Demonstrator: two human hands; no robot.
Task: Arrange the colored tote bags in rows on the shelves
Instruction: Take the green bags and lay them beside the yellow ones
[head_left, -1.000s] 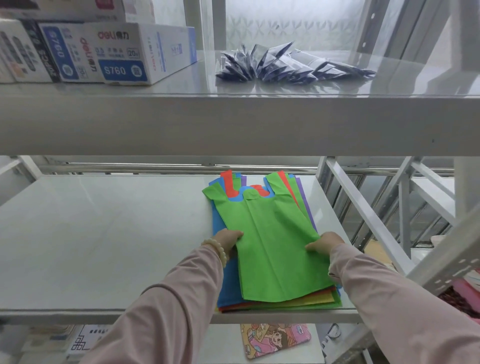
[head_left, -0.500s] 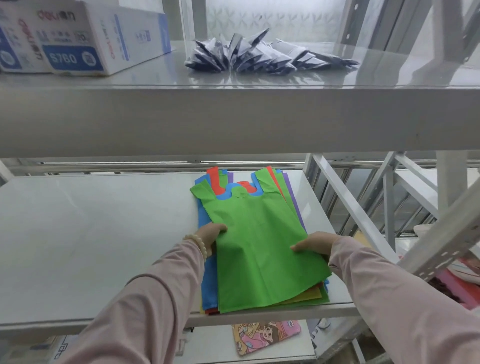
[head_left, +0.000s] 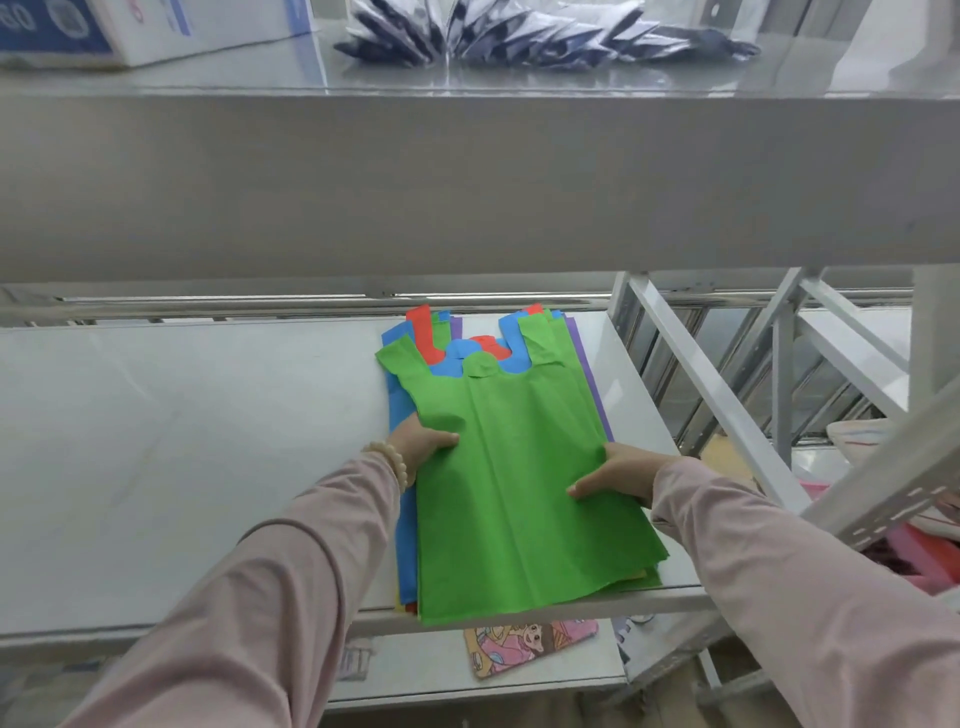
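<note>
The bags (head_left: 519, 493) are laid handles toward frame top, slightly overhanging the shelf (head_left: 182, 441) front. Their sides are gripped by left hand (head_left: 423, 441) and right hand (head_left: 615, 475); open shelf lies at frame left.

A flat stack of tote bags (head_left: 519, 493), green on top, lies rightward on the shelf (head_left: 182, 441).

Hardly anything here can be read. In the upper left of the frame, the white box (head_left: 171, 26) on the top shelf carries a blue label (head_left: 47, 31) with white characters cut off by the frame's edge. They look like "80", though I can't be sure. A red mark (head_left: 136, 11) beside it is illegible. Low in the frame, the printed card (head_left: 353, 662) is too blurred to read.
</note>
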